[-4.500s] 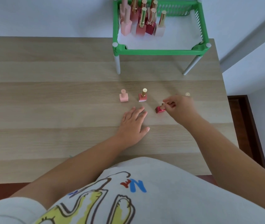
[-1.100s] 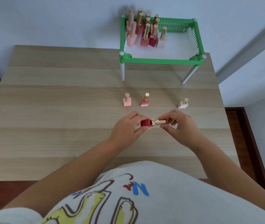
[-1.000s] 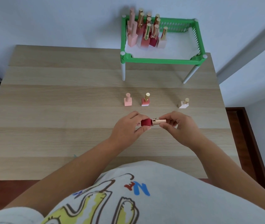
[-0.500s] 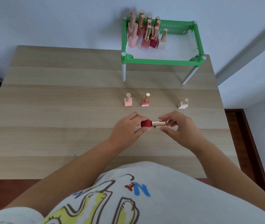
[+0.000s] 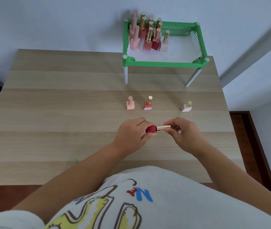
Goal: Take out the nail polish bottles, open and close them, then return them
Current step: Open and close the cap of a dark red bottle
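Note:
A dark red nail polish bottle [image 5: 151,129] lies sideways above the table between both hands. My left hand [image 5: 132,133] grips its red body. My right hand [image 5: 182,131] pinches its gold cap [image 5: 162,127], which sits against the bottle's neck. On the table behind stand a pink bottle [image 5: 130,103], a red-to-white bottle with a gold cap [image 5: 148,103] and a pale bottle with a gold cap [image 5: 187,106]. Several more bottles [image 5: 148,36] stand in the left part of the green rack [image 5: 164,63].
The green rack stands on white legs at the table's back right, against a pale wall. The wooden table [image 5: 57,113] ends close to the right of my right hand. My shirt covers the near edge.
4.5 seconds ago my right hand picked the red bottle off the table while my left lay flat. Since then both hands hold it near the table's middle; over the last second barely anything moved.

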Action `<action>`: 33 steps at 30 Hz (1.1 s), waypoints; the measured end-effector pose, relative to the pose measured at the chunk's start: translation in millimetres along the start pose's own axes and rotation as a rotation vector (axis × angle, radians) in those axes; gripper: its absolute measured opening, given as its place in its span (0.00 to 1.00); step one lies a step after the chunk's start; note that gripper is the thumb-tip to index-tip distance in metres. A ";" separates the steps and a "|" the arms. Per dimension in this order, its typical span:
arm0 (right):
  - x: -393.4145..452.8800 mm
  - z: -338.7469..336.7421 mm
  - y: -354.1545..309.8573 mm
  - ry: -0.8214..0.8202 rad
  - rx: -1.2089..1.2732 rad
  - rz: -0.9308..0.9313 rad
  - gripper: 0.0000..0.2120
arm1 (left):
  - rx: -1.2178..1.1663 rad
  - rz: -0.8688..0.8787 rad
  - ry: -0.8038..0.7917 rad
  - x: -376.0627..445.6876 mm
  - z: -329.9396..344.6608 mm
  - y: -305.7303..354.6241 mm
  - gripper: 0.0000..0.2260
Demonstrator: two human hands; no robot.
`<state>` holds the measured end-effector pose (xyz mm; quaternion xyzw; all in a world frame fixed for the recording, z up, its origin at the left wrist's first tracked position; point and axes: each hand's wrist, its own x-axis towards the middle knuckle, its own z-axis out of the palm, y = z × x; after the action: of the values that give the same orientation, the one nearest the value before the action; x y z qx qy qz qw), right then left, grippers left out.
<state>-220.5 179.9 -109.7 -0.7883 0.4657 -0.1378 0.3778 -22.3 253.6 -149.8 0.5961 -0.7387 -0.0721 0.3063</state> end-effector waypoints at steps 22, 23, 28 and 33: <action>107.2 -14.5 15.0 -0.086 -0.460 0.211 0.12 | 0.171 -0.151 -0.621 -41.6 73.3 -44.2 0.28; 110.2 -13.2 13.5 -0.102 -0.484 0.218 0.12 | 0.170 -0.153 -0.621 -41.3 73.3 -44.6 0.28; 117.4 -7.7 10.6 -0.127 -0.526 0.260 0.11 | 0.159 -0.158 -0.604 -41.3 73.7 -45.8 0.29; 114.5 -20.6 15.3 -0.046 -0.396 0.236 0.24 | 0.155 -0.168 -0.598 -41.6 74.8 -46.9 0.29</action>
<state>-181.4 70.0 -122.3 -0.7901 0.5639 0.0196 0.2396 -19.2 259.6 -247.1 0.6288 -0.7476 -0.2126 0.0223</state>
